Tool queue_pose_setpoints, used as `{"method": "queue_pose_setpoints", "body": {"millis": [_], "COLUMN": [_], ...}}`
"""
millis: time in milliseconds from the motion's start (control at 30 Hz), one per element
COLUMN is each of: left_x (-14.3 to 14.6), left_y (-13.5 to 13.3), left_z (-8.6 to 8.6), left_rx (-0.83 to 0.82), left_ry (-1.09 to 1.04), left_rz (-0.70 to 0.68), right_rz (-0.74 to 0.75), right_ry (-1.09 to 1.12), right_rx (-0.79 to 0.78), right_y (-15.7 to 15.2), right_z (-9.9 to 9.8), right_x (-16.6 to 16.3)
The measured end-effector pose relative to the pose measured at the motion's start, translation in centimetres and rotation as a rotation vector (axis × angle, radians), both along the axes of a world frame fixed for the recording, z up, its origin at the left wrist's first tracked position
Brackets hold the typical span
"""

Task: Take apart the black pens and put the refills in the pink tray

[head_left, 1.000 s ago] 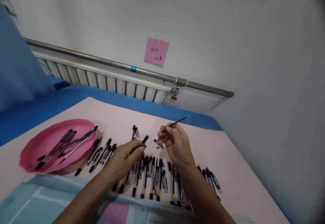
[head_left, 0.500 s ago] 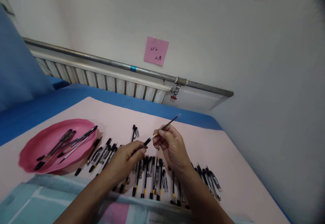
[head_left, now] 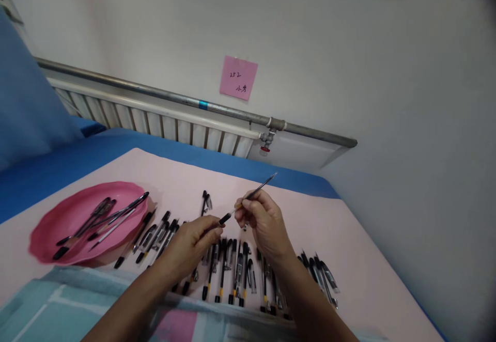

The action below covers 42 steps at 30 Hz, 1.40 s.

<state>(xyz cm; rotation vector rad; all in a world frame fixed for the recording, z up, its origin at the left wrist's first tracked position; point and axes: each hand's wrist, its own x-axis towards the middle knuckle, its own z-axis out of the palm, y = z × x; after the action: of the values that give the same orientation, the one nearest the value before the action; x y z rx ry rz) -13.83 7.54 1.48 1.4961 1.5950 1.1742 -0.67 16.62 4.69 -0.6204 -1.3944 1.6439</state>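
Note:
Above the middle of the table, my left hand [head_left: 189,241] pinches a pen barrel [head_left: 225,219], its black end pointing up to the right. My right hand [head_left: 267,226] is closed on a thin dark pen refill [head_left: 264,183], holding it between thumb and fingers. The refill slants in line with the barrel, and its lower end meets or sits just inside the barrel's mouth; I cannot tell which. Below my hands lies a row of black and clear pens [head_left: 232,275], with caps and small metal pieces among them. My fingers hide the rest of the barrel.
At the left, a pink tray [head_left: 46,228] holds several pens and refills. More pens [head_left: 320,275] lie right of my right forearm, and a pen with a cap [head_left: 203,202] lies farther back. A radiator [head_left: 163,125] and a pipe [head_left: 318,134] run along the wall behind the table.
My right hand has shifted very slightly up and to the right with the refill. The left hand and the pen barrel are almost unmoved.

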Motion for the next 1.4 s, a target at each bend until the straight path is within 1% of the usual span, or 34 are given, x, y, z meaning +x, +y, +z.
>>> {"method": "queue_pose_setpoints", "body": {"millis": [100, 267, 367, 433, 500, 567, 633, 700, 767, 833, 867, 933, 1000, 1100, 1200, 1400], "left_x": [0.0, 0.0, 0.0, -0.1, -0.2, -0.2, -0.2, -0.2, -0.2, -0.2, -0.2, -0.2, -0.2, -0.2, -0.2, -0.3], "left_y": [-0.1, -0.2, -0.3, -0.4, -0.4, -0.3, -0.2, -0.2, -0.3, -0.3, -0.3, -0.3, -0.2, -0.2, -0.2, -0.2], "left_z": [0.1, 0.5, 0.7, 0.7, 0.6, 0.4, 0.3, 0.2, 0.2, 0.2, 0.2, 0.2, 0.1, 0.1, 0.2, 0.0], "left_rx": [-0.010, -0.059, -0.084, -0.098, -0.109, -0.110, -0.109, -0.114, -0.119, -0.123, -0.124, -0.127, -0.129, -0.137, -0.135, -0.139], "left_ry": [-0.041, -0.203, -0.207, -0.190, -0.194, -0.228, -0.273, -0.307, -0.322, -0.337, -0.352, -0.396, -0.439, -0.454, -0.430, -0.396], "left_rz": [-0.009, -0.071, -0.094, -0.107, -0.099, -0.079, -0.062, -0.055, -0.053, -0.051, -0.045, -0.027, -0.014, -0.020, -0.028, -0.034], "right_rz": [0.001, -0.019, 0.029, 0.098, 0.147, 0.129, 0.049, -0.039, -0.072, -0.045, -0.010, 0.076, 0.160, 0.227, 0.247, 0.253], "right_ry": [-0.028, -0.043, -0.159, -0.262, -0.308, -0.297, -0.345, -0.534, -0.829, -1.112, -1.222, -1.365, -1.445, -1.519, -1.554, -1.643], "right_rx": [0.071, 0.148, 0.192, 0.171, 0.126, 0.101, 0.130, 0.253, 0.468, 0.674, 0.748, 0.838, 0.889, 0.918, 0.917, 0.885], "right_y": [-0.1, -0.3, -0.5, -0.7, -0.5, 0.1, 1.1, 2.1, 3.0, 3.5, 3.7, 3.8, 3.9, 3.8, 3.7, 3.2], "right_z": [0.3, 0.8, 0.9, 0.9, 1.0, 1.1, 1.2, 1.1, 0.7, 0.0, -0.4, -1.3, -2.2, -3.2, -3.7, -3.6], "right_x": [0.2, 0.4, 0.4, 0.3, 0.3, 0.6, 1.3, 2.1, 2.8, 3.2, 3.3, 3.3, 3.1, 2.7, 2.2, 1.5]}}
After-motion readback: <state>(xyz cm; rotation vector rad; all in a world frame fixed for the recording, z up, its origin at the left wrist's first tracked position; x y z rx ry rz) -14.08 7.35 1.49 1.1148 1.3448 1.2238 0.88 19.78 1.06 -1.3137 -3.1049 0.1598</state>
